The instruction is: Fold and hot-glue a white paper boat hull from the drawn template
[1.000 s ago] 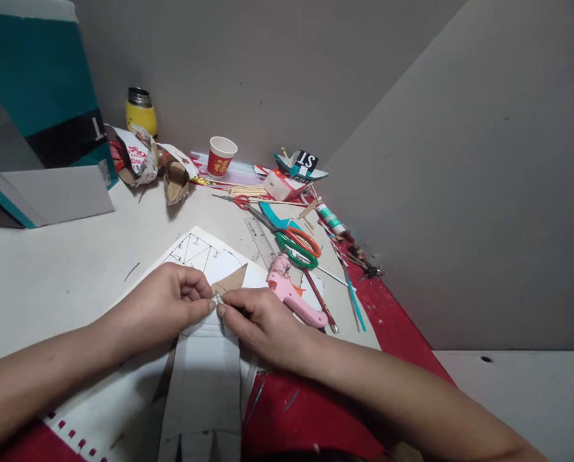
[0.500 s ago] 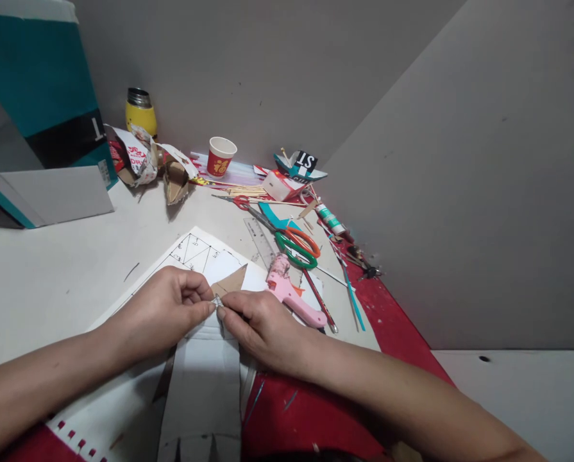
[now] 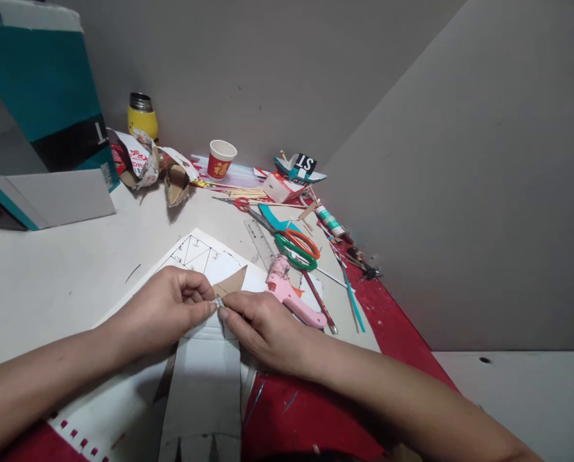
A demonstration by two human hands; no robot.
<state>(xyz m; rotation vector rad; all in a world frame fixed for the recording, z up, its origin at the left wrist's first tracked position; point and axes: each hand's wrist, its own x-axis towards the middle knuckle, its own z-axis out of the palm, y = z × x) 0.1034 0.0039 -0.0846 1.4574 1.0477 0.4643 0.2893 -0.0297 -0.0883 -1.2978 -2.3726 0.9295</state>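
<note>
A long strip of grey-white cardboard (image 3: 202, 391) lies toward me, with fold lines near its far end and dark pointed marks or cuts at its near end. My left hand (image 3: 171, 308) pinches the far end of this cardboard from the left. From the right, my right hand (image 3: 262, 327) pinches the same spot, thumb and forefinger almost touching the left fingertips. A brown cardboard triangle (image 3: 233, 281) sticks out just beyond the fingers. Beneath lies white paper (image 3: 197, 253) with a drawn diagram of triangles and figures. My fingers cover the exact pinch point.
Right of my hands lie a pink glue gun (image 3: 291, 295), scissors (image 3: 296, 247), a clear ruler (image 3: 260, 240) and a red pencil (image 3: 319, 301). Behind stand a red paper cup (image 3: 220, 160) and a yellow jar (image 3: 142, 119). A large teal box (image 3: 41, 90) occupies the left.
Both hands keep the same pinch on the cardboard. The view has shifted very slightly, so the background items sit a little lower.
</note>
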